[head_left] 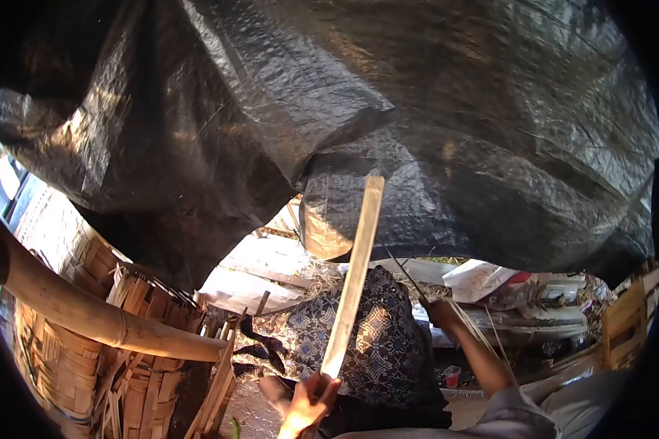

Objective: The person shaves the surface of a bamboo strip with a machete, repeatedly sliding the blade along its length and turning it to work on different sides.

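My left hand (311, 404), low in the view, is closed around the lower end of a long, flat bamboo strip (355, 282). The strip rises upright, leaning slightly right, and its top overlaps the dark tarp. My right hand (444, 314) is out to the right, closed on a knife with a long, thin dark blade (407, 278) that points up and left, apart from the strip. Beneath both hands a dark patterned cloth (377, 340) is spread over my lap. Thin pale slivers (483, 338) lie along my right forearm in this view.
A black plastic tarp (483, 146) hangs low across the top. At left, a thick bamboo pole (117, 325) crosses in front of woven bamboo baskets (58, 366). A cup with red contents (452, 376) stands at lower right, near a wooden frame (626, 322).
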{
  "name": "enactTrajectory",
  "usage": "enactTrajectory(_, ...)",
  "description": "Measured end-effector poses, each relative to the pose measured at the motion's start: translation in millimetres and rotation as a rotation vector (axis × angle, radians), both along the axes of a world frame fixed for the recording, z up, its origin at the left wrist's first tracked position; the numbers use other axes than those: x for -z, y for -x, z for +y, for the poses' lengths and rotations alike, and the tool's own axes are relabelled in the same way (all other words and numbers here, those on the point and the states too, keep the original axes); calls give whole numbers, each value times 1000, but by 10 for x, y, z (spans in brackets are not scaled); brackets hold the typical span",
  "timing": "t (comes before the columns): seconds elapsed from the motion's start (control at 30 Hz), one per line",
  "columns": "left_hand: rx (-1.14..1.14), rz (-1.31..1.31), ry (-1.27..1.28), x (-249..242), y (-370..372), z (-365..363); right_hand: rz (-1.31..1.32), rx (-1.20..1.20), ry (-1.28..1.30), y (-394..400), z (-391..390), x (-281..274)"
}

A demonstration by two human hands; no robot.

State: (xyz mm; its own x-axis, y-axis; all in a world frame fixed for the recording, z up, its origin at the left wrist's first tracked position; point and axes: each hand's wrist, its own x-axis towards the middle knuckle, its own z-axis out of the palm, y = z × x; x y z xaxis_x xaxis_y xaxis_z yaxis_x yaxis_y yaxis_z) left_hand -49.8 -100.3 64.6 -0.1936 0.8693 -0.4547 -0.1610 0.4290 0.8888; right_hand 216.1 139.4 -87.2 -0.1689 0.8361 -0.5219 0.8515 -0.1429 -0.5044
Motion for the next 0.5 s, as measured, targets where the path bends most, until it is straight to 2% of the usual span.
enactTrajectory(0.03,-10,-16,-8,-17,9,74,3,-132,70,-96,-112,351)
enactTrajectory(0.07,-16,-35,-7,-39,5,165,-8,-84,-8,-220,-258,822)
enactTrajectory(0.1,-20,-52,-4,-46,-5,246,55,93,152,-68,-478,175)
enactTrajectory(0.13,-23,-51,-13,-18,-21,318,-24,-68,-171,-300,-630,1001)
enactTrajectory(0.17,28,-72,0,-90,-17,402,-22,-84,-164,-240,-648,788)
enactTrajectory(0.23,23,-50,29,-124,-56,527,171,200,157,-150,-825,259)
enactTrajectory(0.27,40,-5,14,-71,-61,564,263,220,80,-118,-901,120)
enactTrajectory(0.3,28,-49,33,-86,-79,597,262,217,95,-125,-929,197)
enactTrajectory(0.37,51,-98,-10,18,-91,637,304,170,-66,-160,-1004,251)
enactTrajectory(0.4,59,-30,-25,35,-128,674,311,219,-31,-176,-1061,248)
enactTrajectory(0.43,10,-78,-36,66,-182,704,299,224,-20,-153,-1097,162)
enactTrajectory(0.5,11,129,-89,69,-244,773,256,208,-97,-108,-1126,30)
